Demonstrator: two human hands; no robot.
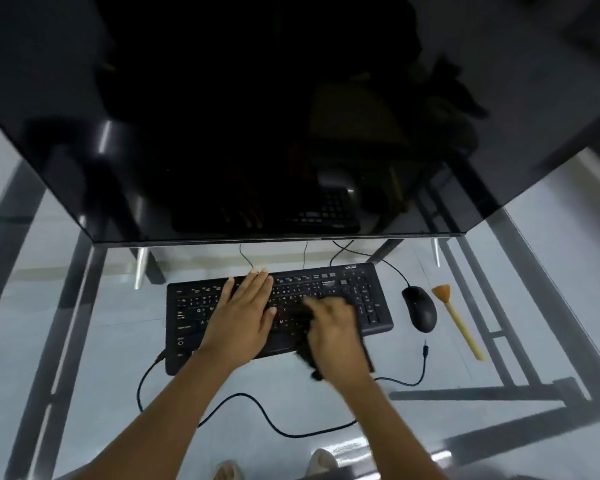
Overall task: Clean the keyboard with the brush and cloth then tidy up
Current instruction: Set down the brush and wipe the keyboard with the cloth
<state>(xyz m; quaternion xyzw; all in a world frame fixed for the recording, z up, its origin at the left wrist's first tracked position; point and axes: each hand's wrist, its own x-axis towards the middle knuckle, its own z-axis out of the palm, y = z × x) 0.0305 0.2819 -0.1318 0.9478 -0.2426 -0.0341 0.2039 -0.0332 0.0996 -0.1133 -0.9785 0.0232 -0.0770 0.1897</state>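
Observation:
A black keyboard lies on a glass desk, below a large dark monitor. My left hand rests flat on its middle keys, fingers straight and pointing away from me. My right hand is blurred with motion and presses a dark cloth onto the right half of the keys; part of the cloth hangs over the keyboard's near edge. A brush with a yellow handle and orange bristles lies on the glass right of the mouse, apart from both hands.
A black mouse sits between keyboard and brush. The monitor overhangs the desk's far part. A loose black cable loops across the glass near me, its plug end by the mouse. Dark desk frame bars show through the glass.

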